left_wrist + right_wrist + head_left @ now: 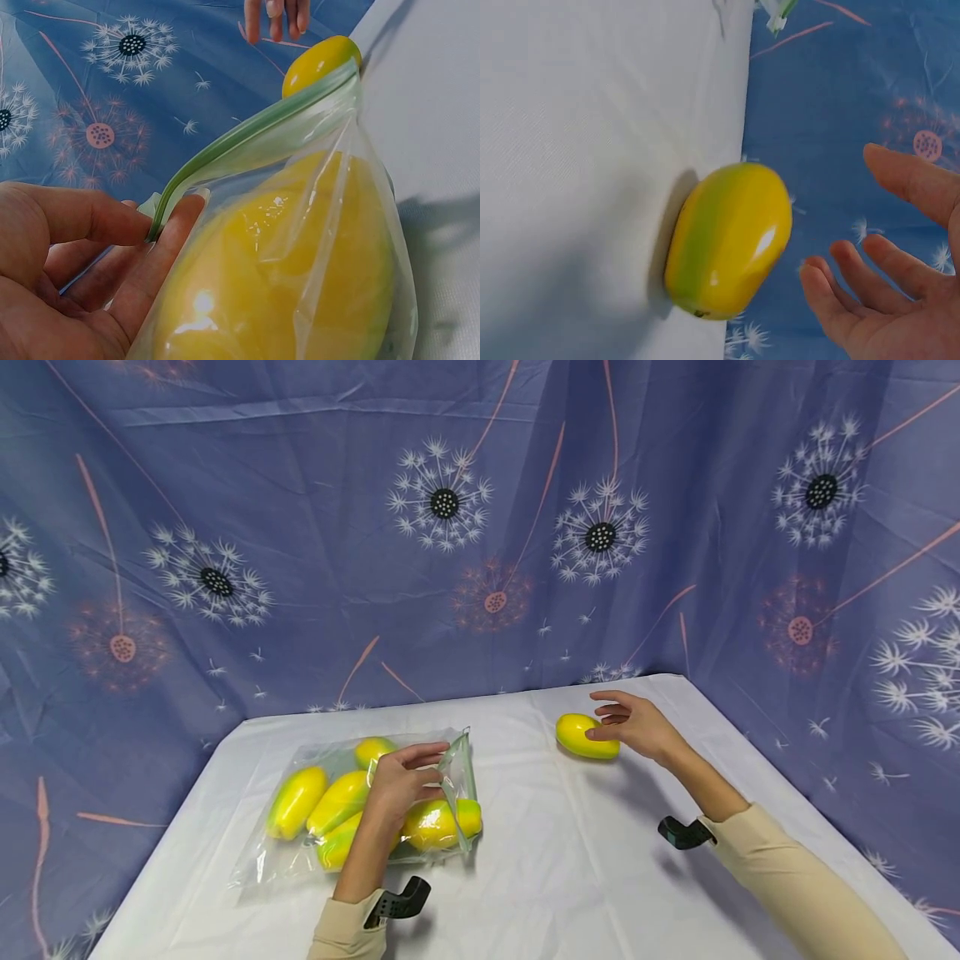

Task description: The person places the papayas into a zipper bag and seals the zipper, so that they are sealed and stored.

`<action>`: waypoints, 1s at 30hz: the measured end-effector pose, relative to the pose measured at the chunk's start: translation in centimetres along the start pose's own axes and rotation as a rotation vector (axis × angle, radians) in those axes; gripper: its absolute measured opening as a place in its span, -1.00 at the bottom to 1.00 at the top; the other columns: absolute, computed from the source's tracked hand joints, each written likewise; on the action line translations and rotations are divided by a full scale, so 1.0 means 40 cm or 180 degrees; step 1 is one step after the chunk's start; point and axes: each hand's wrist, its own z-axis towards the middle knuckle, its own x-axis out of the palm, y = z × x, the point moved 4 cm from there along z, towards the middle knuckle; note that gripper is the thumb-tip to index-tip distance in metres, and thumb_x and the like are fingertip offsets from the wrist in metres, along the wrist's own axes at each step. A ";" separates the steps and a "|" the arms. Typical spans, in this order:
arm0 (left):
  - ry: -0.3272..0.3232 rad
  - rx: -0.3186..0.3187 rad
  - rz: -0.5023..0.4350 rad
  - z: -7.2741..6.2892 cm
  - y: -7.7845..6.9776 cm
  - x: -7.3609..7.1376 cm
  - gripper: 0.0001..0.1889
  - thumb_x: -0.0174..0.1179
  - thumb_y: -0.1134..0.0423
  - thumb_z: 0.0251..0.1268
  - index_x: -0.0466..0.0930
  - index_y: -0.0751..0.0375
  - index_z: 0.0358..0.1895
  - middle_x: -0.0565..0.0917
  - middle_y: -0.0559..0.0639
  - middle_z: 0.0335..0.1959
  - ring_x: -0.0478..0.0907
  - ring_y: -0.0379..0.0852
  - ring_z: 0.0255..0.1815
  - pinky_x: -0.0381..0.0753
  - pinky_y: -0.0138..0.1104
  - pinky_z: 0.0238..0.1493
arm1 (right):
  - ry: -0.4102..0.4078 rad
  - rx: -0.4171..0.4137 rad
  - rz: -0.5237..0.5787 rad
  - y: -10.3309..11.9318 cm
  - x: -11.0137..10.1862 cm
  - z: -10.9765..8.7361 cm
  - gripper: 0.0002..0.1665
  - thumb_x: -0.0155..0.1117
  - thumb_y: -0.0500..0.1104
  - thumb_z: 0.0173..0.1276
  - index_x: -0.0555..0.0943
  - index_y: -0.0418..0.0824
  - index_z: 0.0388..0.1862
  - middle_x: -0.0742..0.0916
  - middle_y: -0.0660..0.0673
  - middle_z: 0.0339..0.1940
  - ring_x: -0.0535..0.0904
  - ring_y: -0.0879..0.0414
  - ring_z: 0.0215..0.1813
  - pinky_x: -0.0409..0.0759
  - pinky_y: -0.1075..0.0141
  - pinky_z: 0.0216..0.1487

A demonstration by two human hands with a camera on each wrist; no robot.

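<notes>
A clear zip bag [258, 860] with a green closure strip [232, 142] lies on the left of the table, several glossy yellow-green mango-like fruits [296, 802] inside. My left hand [401, 785] pinches the bag's rim near the mouth; the left wrist view shows one finger inside the film and another outside. The mouth gapes a little, with a fruit [300, 262] close behind the film. One loose fruit of the same kind [731, 240] lies on the table at the right. Over it hovers my right hand [633, 724], fingers spread and apart from the fruit in the right wrist view.
A white cloth [540, 860] covers the table and has faint creases. Behind and at the sides hangs a blue curtain [322, 527] with dandelion prints, close to the table's far edge. Each wrist wears a black camera mount [405, 897].
</notes>
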 end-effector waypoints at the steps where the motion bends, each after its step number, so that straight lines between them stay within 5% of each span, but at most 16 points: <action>1: -0.0002 0.0000 0.0000 -0.001 0.000 0.001 -0.56 0.24 0.59 0.15 0.74 0.21 0.10 0.72 0.23 0.07 0.73 -0.02 -0.29 0.80 -0.20 -0.28 | -0.0032 0.0010 -0.0012 -0.007 -0.004 -0.001 -0.07 0.54 -0.03 0.22 0.38 -0.19 0.52 0.56 -0.38 0.38 0.47 -0.25 0.41 0.52 -0.11 0.36; 16: -0.0008 0.0001 0.0000 0.000 0.003 0.003 -0.56 0.22 0.60 0.14 0.74 0.23 0.10 0.71 0.25 0.08 0.73 0.00 -0.27 0.81 -0.17 -0.28 | -0.0301 0.0235 -0.0246 -0.095 -0.024 0.004 -0.07 0.53 -0.02 0.24 0.37 -0.22 0.52 0.53 -0.44 0.38 0.45 -0.31 0.40 0.51 -0.16 0.35; 30: 0.0000 -0.0019 -0.0010 0.005 0.005 -0.001 -0.55 0.22 0.60 0.14 0.75 0.21 0.10 0.72 0.23 0.06 0.73 -0.01 -0.26 0.81 -0.17 -0.26 | -0.0255 0.0332 -0.0199 -0.145 -0.001 0.010 -0.04 0.55 -0.03 0.20 0.36 -0.25 0.52 0.52 -0.46 0.39 0.45 -0.32 0.40 0.53 -0.12 0.35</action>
